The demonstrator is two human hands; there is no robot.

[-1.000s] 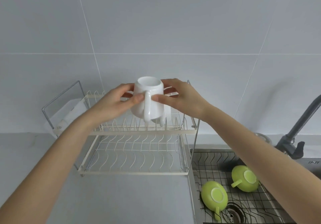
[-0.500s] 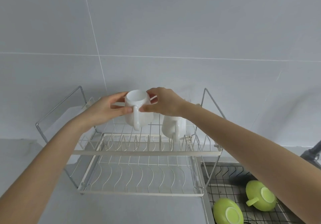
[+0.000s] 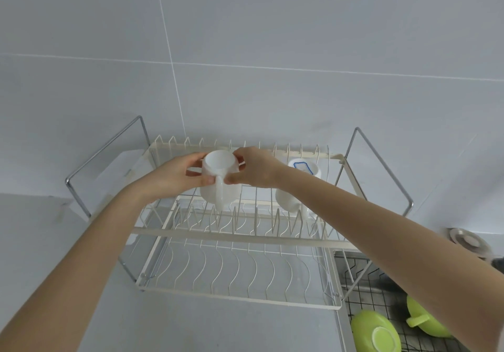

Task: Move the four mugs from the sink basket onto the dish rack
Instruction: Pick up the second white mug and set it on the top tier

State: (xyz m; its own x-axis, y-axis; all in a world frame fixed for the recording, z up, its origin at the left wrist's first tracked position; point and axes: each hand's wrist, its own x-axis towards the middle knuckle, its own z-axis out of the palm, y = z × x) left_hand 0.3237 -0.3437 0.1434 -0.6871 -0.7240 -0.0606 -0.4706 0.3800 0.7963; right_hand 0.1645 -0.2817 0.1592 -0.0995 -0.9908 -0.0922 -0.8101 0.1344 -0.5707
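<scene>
Both hands, left hand (image 3: 174, 177) and right hand (image 3: 256, 168), are gripping an inverted white mug (image 3: 218, 177) at frame centre, apparently seating it on the dish rack (image 3: 237, 238) beside another racked mug (image 3: 297, 188), while two green mugs (image 3: 375, 334) are waiting in the sink basket (image 3: 354, 272) at lower right.

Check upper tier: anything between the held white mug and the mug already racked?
Only the right hand and bare rack wires lie between held mug and racked mug; head view.

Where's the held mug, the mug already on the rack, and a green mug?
Held mug (image 3: 218, 166): head view, upturned base.
Racked mug (image 3: 289, 201): head view, side wall.
Green mug (image 3: 375, 334): head view, upturned underside, in the sink basket.
</scene>
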